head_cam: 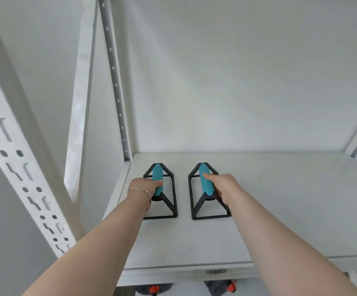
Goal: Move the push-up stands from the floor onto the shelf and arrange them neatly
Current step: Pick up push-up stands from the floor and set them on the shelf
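Two push-up stands with black triangular frames and teal ribbed handles stand side by side on the white shelf (280, 210), near its left end. My left hand (146, 185) grips the handle of the left stand (157, 174) from its left side. My right hand (224, 186) is wrapped around the handle of the right stand (204, 178) from its right side. Both stands rest flat on the shelf board, roughly parallel, handles pointing away from me. A thin bracelet sits on my left wrist.
A white perforated upright (19, 167) rises at the left, and a grey slotted post (117, 92) stands at the shelf's back left corner. The white wall lies behind. Dark objects with orange parts (222, 288) show below the shelf's front edge.
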Demonstrator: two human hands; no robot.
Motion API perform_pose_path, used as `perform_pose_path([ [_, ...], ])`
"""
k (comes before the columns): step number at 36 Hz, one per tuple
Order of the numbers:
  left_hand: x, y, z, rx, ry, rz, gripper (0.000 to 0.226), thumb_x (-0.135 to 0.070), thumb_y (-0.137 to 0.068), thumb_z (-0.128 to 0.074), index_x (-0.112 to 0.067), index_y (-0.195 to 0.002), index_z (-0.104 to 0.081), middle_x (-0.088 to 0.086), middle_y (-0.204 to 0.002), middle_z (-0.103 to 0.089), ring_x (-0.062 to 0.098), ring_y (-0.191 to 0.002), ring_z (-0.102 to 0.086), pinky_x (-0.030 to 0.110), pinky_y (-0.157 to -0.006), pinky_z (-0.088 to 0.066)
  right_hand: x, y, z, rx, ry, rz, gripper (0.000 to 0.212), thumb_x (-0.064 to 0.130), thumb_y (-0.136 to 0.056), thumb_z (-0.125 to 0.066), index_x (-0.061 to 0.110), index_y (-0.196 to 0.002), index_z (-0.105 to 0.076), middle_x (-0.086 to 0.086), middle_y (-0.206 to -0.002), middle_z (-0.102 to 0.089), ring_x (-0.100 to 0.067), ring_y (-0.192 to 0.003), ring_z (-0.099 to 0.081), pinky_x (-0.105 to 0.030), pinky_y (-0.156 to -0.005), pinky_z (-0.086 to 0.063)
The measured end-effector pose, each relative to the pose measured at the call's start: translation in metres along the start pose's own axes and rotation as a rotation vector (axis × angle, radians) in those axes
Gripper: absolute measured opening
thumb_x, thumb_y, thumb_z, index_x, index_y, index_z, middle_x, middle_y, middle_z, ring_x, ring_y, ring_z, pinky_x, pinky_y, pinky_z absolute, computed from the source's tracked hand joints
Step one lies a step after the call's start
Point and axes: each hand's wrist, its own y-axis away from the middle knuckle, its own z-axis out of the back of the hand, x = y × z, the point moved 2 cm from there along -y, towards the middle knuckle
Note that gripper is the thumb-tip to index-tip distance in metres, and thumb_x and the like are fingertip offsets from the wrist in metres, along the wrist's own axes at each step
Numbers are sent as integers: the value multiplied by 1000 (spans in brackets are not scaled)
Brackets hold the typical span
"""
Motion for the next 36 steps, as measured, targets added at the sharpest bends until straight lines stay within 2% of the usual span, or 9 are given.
perform_pose_path([
  [10,11,-10,-6,-29,-119,-121,30,-35,-79,-72,-13,-100,-74,6,-85,-71,19,-68,-62,26,-61,-48,-11,-9,8,-61,112,14,49,34,-71,-83,-2,-99,-64,-17,-95,-71,-32,-82,-72,-41,-77,-60],
  [12,12,-3,-7,-71,-186,-177,33,-34,-83,-67,-12,-108,-70,3,-87,-68,15,-66,-59,24,-61,-45,-8,0,8,-117,226,78,41,38,-75,-79,2,-90,-65,-12,-88,-69,-27,-75,-68,-35,-69,-57],
  [15,13,11,-9,-134,-323,-258,41,-35,-88,-60,-14,-123,-59,4,-103,-67,19,-78,-57,26,-72,-44,-5,17,9,-160,428,242,34,38,-84,-69,4,-83,-68,-10,-78,-64,-27,-69,-59,-31,-61,-43],
  [18,14,28,-13,-183,-505,-346,36,-36,-89,-54,-13,-116,-56,6,-104,-62,24,-83,-56,31,-68,-46,-10,34,13,-193,540,369,42,39,-85,-66,7,-112,-63,-9,-103,-68,-28,-94,-64,-35,-76,-49],
  [21,20,51,-21,-203,-625,-441,43,-36,-91,-50,-13,-127,-48,7,-125,-52,28,-106,-52,35,-80,-48,-19,53,21,-210,641,502,52,39,-85,-67,11,-127,-54,-7,-119,-62,-26,-108,-59,-35,-86,-49],
  [24,28,79,-33,-248,-758,-561,54,-37,-92,-50,-11,-138,-39,8,-143,-40,28,-128,-40,37,-101,-40,-30,76,36,-251,774,662,56,38,-86,-66,10,-133,-50,-9,-125,-58,-30,-117,-53,-38,-89,-48],
  [27,37,114,-47,-267,-892,-623,63,-41,-93,-49,-11,-145,-30,11,-153,-29,28,-142,-25,38,-115,-26,-46,101,57,-290,931,840,59,36,-85,-67,9,-134,-50,-11,-125,-59,-33,-112,-54,-40,-89,-48],
  [31,52,164,-68,-284,-1002,-664,64,-41,-96,-43,-11,-149,-22,10,-157,-21,27,-146,-14,39,-118,-16,-70,130,93,-331,1017,1003,62,32,-78,-73,6,-131,-54,-11,-123,-62,-32,-113,-57,-42,-91,-49],
  [36,72,226,-99,-298,-1046,-680,65,-41,-96,-42,-11,-150,-19,10,-158,-20,26,-147,-12,38,-119,-14,-101,163,144,-317,1068,1098,64,33,-78,-73,6,-132,-52,-11,-125,-61,-31,-118,-55,-42,-97,-47],
])
